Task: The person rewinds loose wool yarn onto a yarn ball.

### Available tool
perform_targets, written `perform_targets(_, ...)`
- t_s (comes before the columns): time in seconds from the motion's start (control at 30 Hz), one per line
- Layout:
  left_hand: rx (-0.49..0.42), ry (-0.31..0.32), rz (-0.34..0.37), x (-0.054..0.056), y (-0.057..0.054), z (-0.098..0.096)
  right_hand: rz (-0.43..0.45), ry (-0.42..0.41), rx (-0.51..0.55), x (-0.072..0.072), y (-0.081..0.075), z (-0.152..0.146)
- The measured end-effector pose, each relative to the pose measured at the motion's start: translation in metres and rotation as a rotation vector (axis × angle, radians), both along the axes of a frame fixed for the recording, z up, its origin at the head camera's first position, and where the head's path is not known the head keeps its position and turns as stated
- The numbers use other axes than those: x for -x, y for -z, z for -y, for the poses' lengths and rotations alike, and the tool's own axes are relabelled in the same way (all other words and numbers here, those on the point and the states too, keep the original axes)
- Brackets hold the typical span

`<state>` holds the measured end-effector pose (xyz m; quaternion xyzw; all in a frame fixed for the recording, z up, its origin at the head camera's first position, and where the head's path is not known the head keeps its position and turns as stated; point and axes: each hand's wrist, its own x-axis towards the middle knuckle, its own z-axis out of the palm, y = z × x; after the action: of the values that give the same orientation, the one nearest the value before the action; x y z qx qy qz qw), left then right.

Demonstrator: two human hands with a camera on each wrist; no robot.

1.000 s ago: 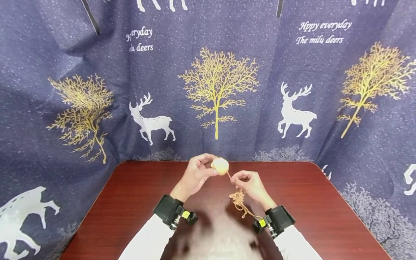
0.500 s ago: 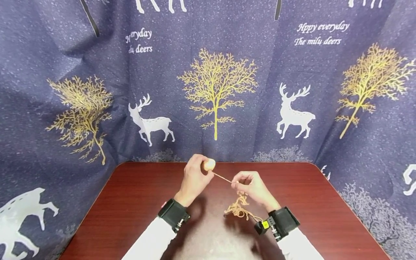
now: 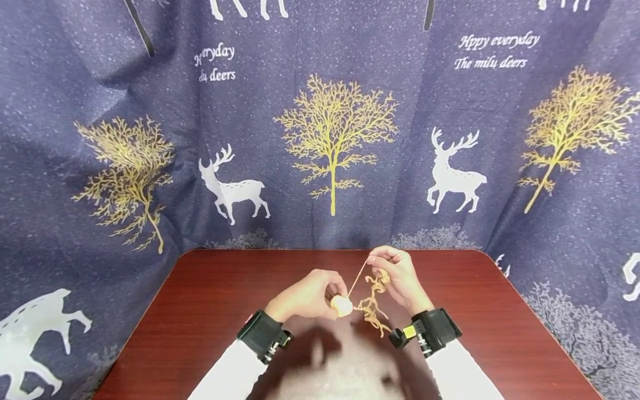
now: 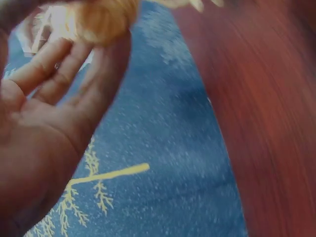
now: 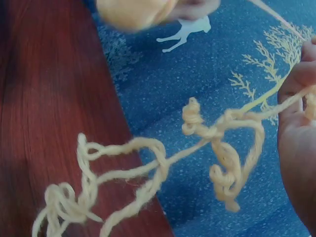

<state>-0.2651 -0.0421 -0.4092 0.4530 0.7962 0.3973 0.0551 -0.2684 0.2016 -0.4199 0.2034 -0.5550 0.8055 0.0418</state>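
My left hand [image 3: 310, 294] grips a small pale-yellow ball of yarn [image 3: 342, 305] between thumb and fingers, above the table. In the left wrist view the wound strands of the ball show at the fingertips. A taut strand runs from the ball up to my right hand [image 3: 399, 278], which pinches it between thumb and fingertips. Below the right hand hangs a tangled length of loose yarn [image 5: 227, 153], looped and kinked. Its lower loops spread toward the left in the right wrist view.
The reddish-brown wooden table [image 3: 210, 294] lies under both hands, its far edge close behind them. A blue curtain [image 3: 350, 44] printed with deer and trees hangs around the table. Both wrists wear black straps with small cameras.
The left hand with the yarn ball has come down and nearer, toward the right. My right hand has risen and moved slightly right, lifting the loose tangle with it.
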Motion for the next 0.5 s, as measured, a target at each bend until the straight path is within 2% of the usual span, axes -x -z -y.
perform_targets(0.1, -0.137, 0.117, 0.172, -0.002, -0.007, 0.000, 0.040, 0.047, 0.003, 0.004, 0.003, 0.001)
perform_targets(0.13, -0.187, 0.146, 0.210, -0.003, -0.009, 0.000, 0.052, 0.060, -0.012, 0.005, 0.004, 0.001)
perform_targets(0.23, -0.360, 0.185, 0.241, -0.002, -0.014, 0.000, 0.067, 0.094, -0.071, 0.006, 0.009, 0.004)
perform_targets(0.27, -0.423, 0.179, 0.247, -0.002, -0.016, 0.000, 0.072, 0.101, -0.094, 0.006, 0.010, 0.005)
perform_targets(0.37, -0.625, 0.102, 0.276, 0.000, -0.017, -0.001, 0.064, 0.094, -0.124, 0.005, 0.015, 0.009)
perform_targets(0.5, -0.908, -0.036, 0.444, 0.001, -0.018, -0.002, 0.074, 0.048, -0.137, 0.002, 0.021, 0.010)
